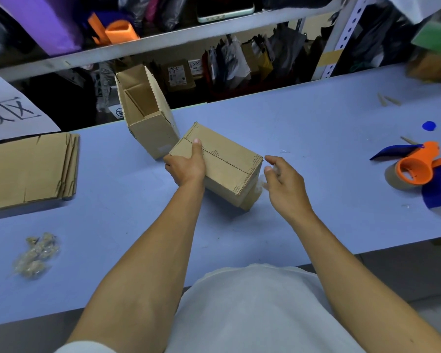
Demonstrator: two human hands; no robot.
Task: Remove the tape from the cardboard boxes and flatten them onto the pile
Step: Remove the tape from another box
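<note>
Left hand (186,165) grips closed box (222,161), thumb on top | right hand (284,183) pinches clear tape (259,183) at box's 3 o'clock | flattened pile (31,169) at 9 o'clock on worktop (316,128)

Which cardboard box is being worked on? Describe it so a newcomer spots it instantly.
On the long blue table, look at the middle, right of the stack of flattened cardboard. Two brown boxes stand there: the tall open-topped box behind, and the closed cardboard box lying tilted, gripped by the left hand. It alone is closed.
</note>
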